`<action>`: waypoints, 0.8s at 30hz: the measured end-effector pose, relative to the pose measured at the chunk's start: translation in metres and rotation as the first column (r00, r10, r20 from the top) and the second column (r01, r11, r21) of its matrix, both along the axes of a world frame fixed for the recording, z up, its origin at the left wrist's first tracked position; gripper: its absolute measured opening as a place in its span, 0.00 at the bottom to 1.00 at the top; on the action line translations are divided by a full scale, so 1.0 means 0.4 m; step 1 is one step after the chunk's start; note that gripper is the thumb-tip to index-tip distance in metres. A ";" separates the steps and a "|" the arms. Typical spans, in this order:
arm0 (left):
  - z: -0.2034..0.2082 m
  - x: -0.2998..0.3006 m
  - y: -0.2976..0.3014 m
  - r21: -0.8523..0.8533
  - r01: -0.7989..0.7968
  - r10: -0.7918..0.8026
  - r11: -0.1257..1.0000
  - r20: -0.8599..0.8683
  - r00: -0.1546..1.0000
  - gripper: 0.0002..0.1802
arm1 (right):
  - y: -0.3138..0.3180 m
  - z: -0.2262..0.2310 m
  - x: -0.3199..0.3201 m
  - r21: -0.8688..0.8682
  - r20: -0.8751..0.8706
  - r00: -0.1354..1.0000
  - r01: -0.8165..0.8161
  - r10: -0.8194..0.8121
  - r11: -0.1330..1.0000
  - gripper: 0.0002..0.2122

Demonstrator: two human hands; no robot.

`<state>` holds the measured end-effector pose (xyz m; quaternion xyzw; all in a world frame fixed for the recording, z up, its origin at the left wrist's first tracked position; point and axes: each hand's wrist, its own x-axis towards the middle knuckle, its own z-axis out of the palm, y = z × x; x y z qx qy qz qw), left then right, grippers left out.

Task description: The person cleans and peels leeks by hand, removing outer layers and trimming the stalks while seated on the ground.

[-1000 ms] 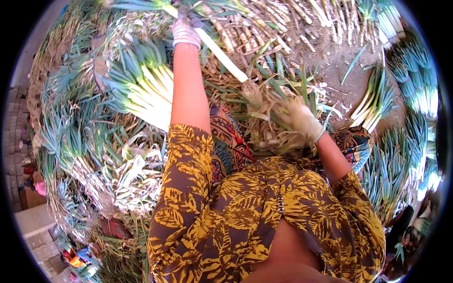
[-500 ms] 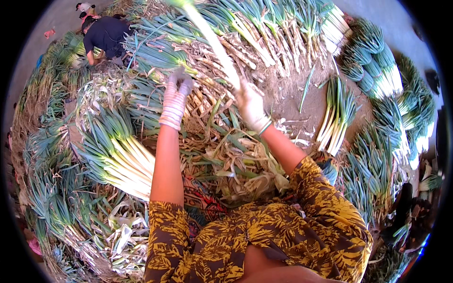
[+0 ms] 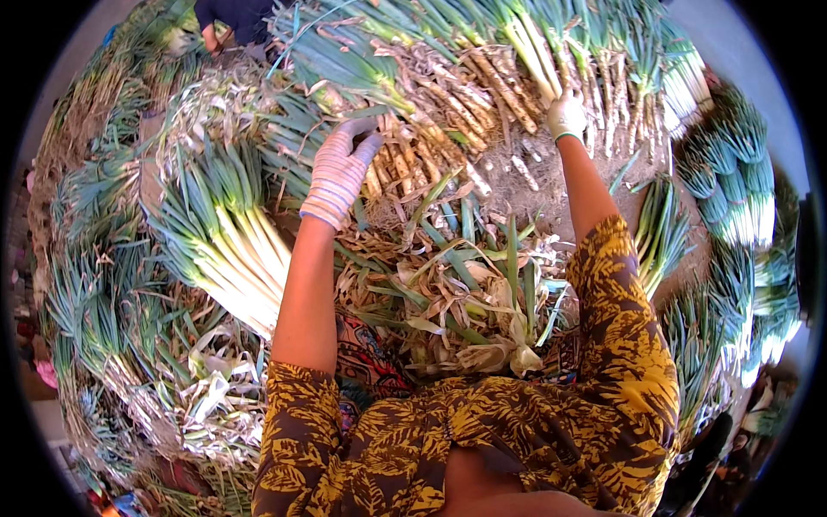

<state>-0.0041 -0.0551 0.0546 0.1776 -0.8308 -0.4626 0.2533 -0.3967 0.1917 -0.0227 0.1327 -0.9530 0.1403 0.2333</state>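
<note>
My right hand [image 3: 566,115], in a pale glove, is stretched far forward with its fingers closed around the lower end of a clean white green onion [image 3: 532,56]. That stalk lies beside other pale stalks on top of the far row. My left hand [image 3: 345,164], in a striped glove, has its thumb and fingers apart and holds nothing. It hovers at the near edge of the unpeeled green onions [image 3: 422,142], whose stalks are brown and dry-skinned. A bundle of clean green onions [image 3: 233,233] lies to the left of my left forearm.
Stripped husks and leaves [image 3: 448,293] heap up before my lap. A smaller group of green onions [image 3: 662,228] lies right of my right arm. Tied bundles [image 3: 732,172] stand at the far right. Another person [image 3: 245,21] bends over at the far left.
My right hand has carried the green onion forward and right, laying it on the far row. My left hand has shifted slightly, fingers spreading. The whole view has turned a little.
</note>
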 end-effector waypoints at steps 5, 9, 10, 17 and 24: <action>-0.008 0.005 0.002 -0.015 0.015 -0.015 1.000 0.014 1.000 0.15 | -0.221 -0.027 0.157 0.070 0.010 0.902 -0.432 0.432 0.899 0.16; -0.002 0.010 0.016 -0.032 0.044 -0.044 0.999 0.006 0.999 0.16 | -0.325 -0.153 0.134 0.110 0.135 0.939 -0.331 0.316 0.937 0.22; 0.002 0.014 0.016 -0.027 0.041 -0.041 0.999 0.007 0.999 0.16 | -0.325 -0.130 0.147 0.168 0.140 0.955 -0.282 0.260 0.945 0.21; -0.003 0.035 -0.025 0.003 -0.024 0.023 1.000 0.050 0.998 0.16 | -0.243 0.104 0.413 -0.372 0.666 0.552 -0.338 0.502 0.864 0.15; -0.092 0.026 -0.069 0.673 0.000 -0.046 0.740 0.050 0.998 0.30 | 0.035 0.095 1.011 -0.938 0.288 0.156 0.243 0.945 0.246 0.15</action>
